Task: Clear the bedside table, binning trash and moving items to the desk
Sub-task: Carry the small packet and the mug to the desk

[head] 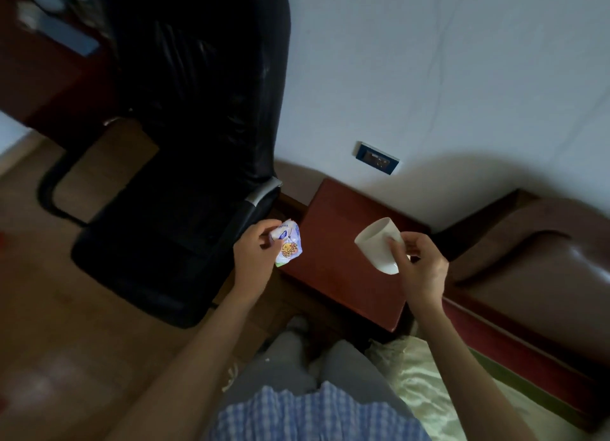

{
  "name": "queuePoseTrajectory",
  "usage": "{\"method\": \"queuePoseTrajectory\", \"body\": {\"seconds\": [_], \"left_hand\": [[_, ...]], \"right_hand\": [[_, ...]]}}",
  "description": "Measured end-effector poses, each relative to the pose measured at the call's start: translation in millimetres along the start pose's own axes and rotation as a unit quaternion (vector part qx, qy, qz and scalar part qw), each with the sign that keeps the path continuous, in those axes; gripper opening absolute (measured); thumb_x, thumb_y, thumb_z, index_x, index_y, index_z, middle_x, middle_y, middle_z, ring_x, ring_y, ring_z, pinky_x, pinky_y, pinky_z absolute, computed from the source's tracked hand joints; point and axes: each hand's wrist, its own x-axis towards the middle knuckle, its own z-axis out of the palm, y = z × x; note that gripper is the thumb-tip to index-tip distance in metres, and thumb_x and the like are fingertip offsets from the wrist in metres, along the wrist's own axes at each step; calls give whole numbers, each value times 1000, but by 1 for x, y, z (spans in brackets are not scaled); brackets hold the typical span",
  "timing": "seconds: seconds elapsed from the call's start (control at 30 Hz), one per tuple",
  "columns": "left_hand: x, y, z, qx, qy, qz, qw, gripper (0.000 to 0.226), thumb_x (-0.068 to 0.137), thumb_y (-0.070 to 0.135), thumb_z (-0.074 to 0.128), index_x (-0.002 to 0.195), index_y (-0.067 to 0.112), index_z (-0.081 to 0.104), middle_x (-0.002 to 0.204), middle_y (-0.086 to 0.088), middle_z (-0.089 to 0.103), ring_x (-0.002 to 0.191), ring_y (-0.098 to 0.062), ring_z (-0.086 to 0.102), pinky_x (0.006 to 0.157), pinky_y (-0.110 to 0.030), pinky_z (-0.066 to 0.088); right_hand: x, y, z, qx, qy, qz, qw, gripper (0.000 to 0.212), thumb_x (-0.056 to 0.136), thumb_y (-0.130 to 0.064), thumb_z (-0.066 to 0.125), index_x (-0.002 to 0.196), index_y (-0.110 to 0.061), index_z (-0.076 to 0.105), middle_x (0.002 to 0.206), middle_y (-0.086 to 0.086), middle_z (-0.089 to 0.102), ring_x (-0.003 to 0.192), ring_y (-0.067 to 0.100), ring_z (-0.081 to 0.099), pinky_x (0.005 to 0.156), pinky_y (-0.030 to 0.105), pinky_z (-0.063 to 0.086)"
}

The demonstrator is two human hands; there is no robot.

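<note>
While tipped sideways in the right hand (421,269), cup (379,247) could spill or slip over the table (343,275). Left hand (254,252) pinches wrapper (288,244); could drop it.

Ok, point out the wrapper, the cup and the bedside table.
wrapper (288,245): head view, on its printed front, pinched by the left hand.
cup (376,246): head view, on its white side wall, held by the right hand.
bedside table (336,242): head view, on its bare red-brown top.
</note>
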Motion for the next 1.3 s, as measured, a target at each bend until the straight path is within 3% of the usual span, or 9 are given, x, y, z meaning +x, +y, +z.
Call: {"method": "queuePoseTrajectory", "body": {"seconds": [0.1,0.23,0.5,0.77,0.87,1.03,1.2,1.3], "left_hand": [[-23,7,-11,-8,46,0,999,30,80,-1,63,101,20,67,101,0,68,89,-4,65,70,-16,54],[-68,5,-24,-3,114,-22,993,32,79,-1,65,103,21,67,102,1,66,93,-5,63,77,-28,56],[-173,-18,-56,23,232,-97,968,32,82,0,65,106,20,65,106,2,65,95,-9,63,74,-27,56],[-248,-46,-102,3,325,-123,938,29,82,-1,64,105,16,66,106,0,67,95,-11,63,74,-15,53],[-268,-57,-126,-4,362,-118,925,29,82,-3,64,104,15,68,105,-1,68,93,-12,63,73,-7,49],[-305,-81,-181,-18,407,-125,905,29,80,-4,64,104,13,69,103,0,69,89,-7,63,73,-6,48],[-335,-113,-243,-66,416,-135,897,33,78,-5,64,99,20,70,99,7,70,90,-6,64,76,-16,52],[-346,-132,-277,-75,413,-142,896,34,78,-4,64,99,23,70,98,7,70,88,-5,64,74,-16,53]], "right_hand": [[3,-4,-2,-13,-43,-56,997,5,85,-20,68,89,-17,67,85,-5,67,79,11,63,70,35,52],[2,-10,0,-15,-114,-130,985,7,85,-18,69,90,-14,68,85,-2,68,78,12,62,70,31,51],[-29,-26,30,7,-274,-216,937,8,85,-26,69,89,-19,68,87,-6,68,80,9,62,71,29,51],[-99,-55,61,27,-379,-294,877,14,85,-25,68,95,-14,68,90,-5,67,80,0,60,66,8,44],[-134,-70,76,19,-390,-328,860,12,83,-19,70,93,-13,68,87,-2,67,75,-3,58,63,8,45],[-201,-96,106,16,-422,-318,849,11,83,-18,71,93,-13,69,83,-2,67,73,4,60,65,26,52],[-269,-125,142,22,-446,-249,860,12,84,-21,70,93,-14,70,84,-4,67,76,6,62,66,23,50],[-303,-139,163,24,-435,-253,864,12,84,-21,70,94,-14,70,84,-4,68,77,5,63,65,21,51]]}}
